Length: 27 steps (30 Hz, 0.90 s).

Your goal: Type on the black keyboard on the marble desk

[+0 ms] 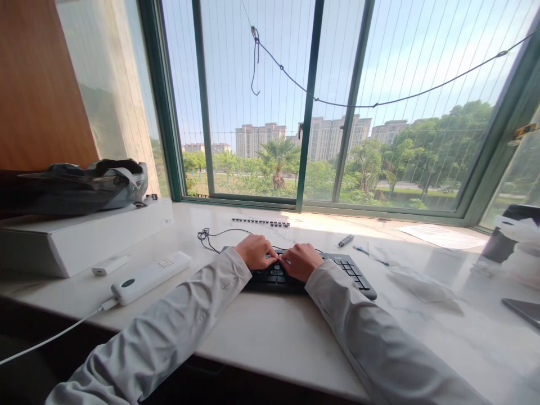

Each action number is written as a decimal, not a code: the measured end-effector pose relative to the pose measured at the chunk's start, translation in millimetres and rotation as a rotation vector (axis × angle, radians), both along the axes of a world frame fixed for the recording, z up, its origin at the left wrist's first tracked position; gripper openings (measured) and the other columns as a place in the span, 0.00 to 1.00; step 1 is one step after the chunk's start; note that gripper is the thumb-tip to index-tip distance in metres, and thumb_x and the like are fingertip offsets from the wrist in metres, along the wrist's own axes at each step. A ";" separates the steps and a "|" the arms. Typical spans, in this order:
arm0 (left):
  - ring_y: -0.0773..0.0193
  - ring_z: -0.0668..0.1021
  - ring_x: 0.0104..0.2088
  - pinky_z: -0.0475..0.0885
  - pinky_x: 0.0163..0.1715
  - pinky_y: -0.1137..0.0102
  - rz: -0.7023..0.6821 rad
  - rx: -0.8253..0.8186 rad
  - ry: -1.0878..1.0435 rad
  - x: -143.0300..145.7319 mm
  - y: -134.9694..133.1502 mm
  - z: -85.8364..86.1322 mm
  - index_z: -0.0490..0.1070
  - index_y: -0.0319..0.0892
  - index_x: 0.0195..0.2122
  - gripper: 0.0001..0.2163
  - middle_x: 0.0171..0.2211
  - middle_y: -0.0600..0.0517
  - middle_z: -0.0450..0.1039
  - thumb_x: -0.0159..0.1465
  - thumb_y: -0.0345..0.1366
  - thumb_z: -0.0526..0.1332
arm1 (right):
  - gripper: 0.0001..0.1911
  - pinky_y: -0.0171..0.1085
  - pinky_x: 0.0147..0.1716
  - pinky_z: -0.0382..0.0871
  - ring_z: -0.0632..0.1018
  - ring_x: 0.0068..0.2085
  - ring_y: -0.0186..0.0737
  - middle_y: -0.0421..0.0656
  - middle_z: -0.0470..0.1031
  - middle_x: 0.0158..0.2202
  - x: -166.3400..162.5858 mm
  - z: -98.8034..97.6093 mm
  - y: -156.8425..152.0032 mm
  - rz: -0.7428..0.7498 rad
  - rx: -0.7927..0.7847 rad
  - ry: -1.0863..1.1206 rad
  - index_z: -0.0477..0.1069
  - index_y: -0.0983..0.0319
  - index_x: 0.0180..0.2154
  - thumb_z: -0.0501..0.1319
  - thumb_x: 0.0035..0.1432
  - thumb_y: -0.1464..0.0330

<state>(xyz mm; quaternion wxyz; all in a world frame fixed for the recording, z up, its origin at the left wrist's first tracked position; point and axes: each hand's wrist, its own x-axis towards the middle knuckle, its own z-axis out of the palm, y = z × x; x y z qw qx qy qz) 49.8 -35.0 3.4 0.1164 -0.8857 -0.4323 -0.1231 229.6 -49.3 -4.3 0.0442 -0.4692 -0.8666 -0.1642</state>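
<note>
- Two pale sleeves come first, one on each arm, and they lead up over the marble bench [270,337] to the hands.
- Left hand [254,251] and right hand [302,261] rest on the one black keyboard [354,275], touching each other near its middle. On both hands the fingers are bent down onto the keys; they press and hold nothing.
- Because the hands sit so close together, I judge that a finger can land on a wrong key or on two keys at once.
- The keyboard lies in the middle of the bench, somewhat turned, with its right end nearer to the camera.
- One white remote-like device [149,277] lies left of the left sleeve, with a white cable going to the edge of the bench. If the left elbow moves outward, it may catch this cable and pull the device off.
- One small white stick [108,265] lies just beside it, in front of one white box [84,236] that carries one grey bag [84,185].
- One thin black cable [206,236] lies in loops behind the left hand; it could catch if the keyboard is pushed.
- One pen-like thing [345,241] lies behind the keyboard to the right; a push can make it roll.
- One dark strip [260,223] lies near the window; what it is, I cannot tell.
</note>
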 end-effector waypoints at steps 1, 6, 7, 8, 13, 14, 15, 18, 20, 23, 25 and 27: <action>0.60 0.78 0.30 0.65 0.28 0.71 -0.010 0.014 -0.006 -0.9 0.2 -0.7 0.79 0.53 0.39 0.13 0.29 0.50 0.79 0.58 0.45 0.57 | 0.25 0.42 0.35 0.65 0.77 0.36 0.47 0.52 0.77 0.34 0.5 0.0 0.2 -0.002 0.009 0.001 0.78 0.57 0.38 0.43 0.64 0.57; 0.61 0.78 0.31 0.64 0.29 0.72 -0.038 0.074 -0.025 -4.1 1.6 -3.2 0.79 0.51 0.39 0.13 0.30 0.50 0.79 0.58 0.44 0.57 | 0.25 0.42 0.35 0.64 0.78 0.36 0.47 0.50 0.78 0.34 1.3 1.8 0.4 -0.027 0.051 0.046 0.77 0.56 0.40 0.42 0.65 0.59; 0.61 0.78 0.32 0.64 0.29 0.72 -0.033 0.086 -0.033 -4.8 2.0 -3.4 0.79 0.51 0.38 0.13 0.30 0.50 0.79 0.59 0.44 0.57 | 0.25 0.42 0.35 0.64 0.78 0.36 0.47 0.50 0.78 0.34 1.4 2.1 0.3 -0.036 0.059 0.059 0.76 0.56 0.41 0.41 0.65 0.59; 0.61 0.78 0.32 0.64 0.29 0.72 -0.021 0.101 -0.045 -5.5 2.6 -3.4 0.79 0.50 0.37 0.13 0.30 0.49 0.79 0.59 0.44 0.57 | 0.25 0.42 0.35 0.64 0.78 0.36 0.47 0.50 0.78 0.35 1.3 2.1 0.1 -0.040 0.062 0.067 0.76 0.55 0.41 0.41 0.65 0.58; 0.59 0.78 0.32 0.65 0.31 0.70 0.096 0.164 -0.112 -8.8 6.1 -3.4 0.80 0.51 0.35 0.13 0.29 0.50 0.79 0.60 0.44 0.55 | 0.23 0.41 0.36 0.64 0.77 0.38 0.46 0.50 0.78 0.36 0.1 0.9 -2.3 -0.041 -0.001 0.046 0.77 0.56 0.39 0.44 0.64 0.58; 0.59 0.78 0.33 0.65 0.31 0.70 0.118 0.164 -0.118 -9.2 6.8 -3.6 0.80 0.51 0.35 0.12 0.29 0.50 0.79 0.60 0.44 0.55 | 0.24 0.41 0.37 0.64 0.77 0.38 0.46 0.50 0.78 0.36 -0.3 0.8 -2.6 -0.053 -0.002 0.054 0.77 0.56 0.39 0.44 0.64 0.58; 0.59 0.78 0.33 0.66 0.32 0.70 0.136 0.159 -0.121 -9.5 7.6 -3.8 0.79 0.52 0.36 0.12 0.30 0.50 0.79 0.60 0.44 0.56 | 0.24 0.41 0.37 0.64 0.77 0.38 0.46 0.50 0.78 0.37 -0.5 0.8 -2.7 -0.064 0.002 0.066 0.77 0.56 0.40 0.43 0.64 0.57; 0.59 0.78 0.35 0.67 0.34 0.69 0.182 0.147 -0.133 -10.1 9.5 -4.4 0.79 0.51 0.37 0.13 0.32 0.50 0.79 0.60 0.44 0.55 | 0.23 0.40 0.38 0.65 0.77 0.39 0.45 0.49 0.78 0.37 0.2 0.7 -1.7 -0.077 -0.006 0.090 0.76 0.55 0.42 0.44 0.64 0.57; 0.58 0.78 0.37 0.67 0.36 0.69 0.216 0.148 -0.151 -10.5 10.8 -4.3 0.79 0.51 0.37 0.14 0.34 0.50 0.79 0.60 0.45 0.55 | 0.23 0.40 0.38 0.65 0.77 0.39 0.45 0.49 0.78 0.37 2.3 0.4 -0.3 -0.070 -0.012 0.097 0.77 0.54 0.42 0.45 0.64 0.57; 0.56 0.78 0.38 0.68 0.36 0.68 0.279 0.143 -0.158 -11.2 12.9 -3.9 0.79 0.52 0.37 0.14 0.35 0.50 0.79 0.60 0.46 0.55 | 0.22 0.40 0.38 0.65 0.77 0.39 0.45 0.47 0.78 0.38 6.9 0.5 1.5 -0.040 -0.030 0.112 0.76 0.53 0.43 0.45 0.63 0.57; 0.56 0.78 0.38 0.68 0.36 0.67 0.308 0.138 -0.145 -11.7 14.3 -3.8 0.79 0.52 0.37 0.14 0.35 0.49 0.79 0.60 0.46 0.55 | 0.21 0.39 0.39 0.65 0.77 0.40 0.45 0.47 0.78 0.39 9.5 1.5 2.1 -0.024 -0.055 0.113 0.75 0.52 0.44 0.45 0.63 0.56; 0.55 0.78 0.38 0.69 0.35 0.67 0.321 0.134 -0.134 -12.0 15.6 -3.9 0.79 0.52 0.37 0.14 0.35 0.49 0.79 0.60 0.46 0.54 | 0.22 0.39 0.40 0.65 0.77 0.41 0.45 0.48 0.78 0.40 11.4 3.1 2.9 -0.032 -0.051 0.124 0.75 0.53 0.45 0.44 0.64 0.56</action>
